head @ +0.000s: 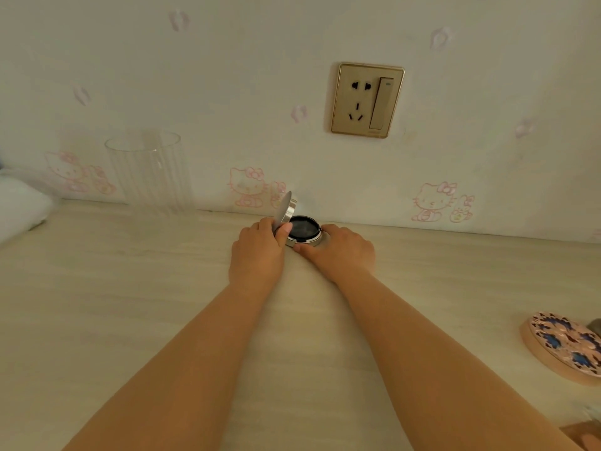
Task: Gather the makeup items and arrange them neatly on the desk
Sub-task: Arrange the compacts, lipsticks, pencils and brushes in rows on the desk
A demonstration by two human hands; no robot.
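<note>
A round silver compact [304,230] with a dark inside sits on the pale wooden desk [130,288] close to the wall. Its lid [283,209] stands tilted up on the left side. My left hand [258,252] pinches the lid between thumb and fingers. My right hand [341,252] grips the compact's base from the right, thumb along its front edge. A round palette [564,346] with a pink and blue patterned top lies at the desk's right edge.
A clear ribbed glass cup [148,174] stands at the back left by the wall. Something white and soft [19,203] lies at the far left. A gold wall socket with a switch [367,99] is above the compact.
</note>
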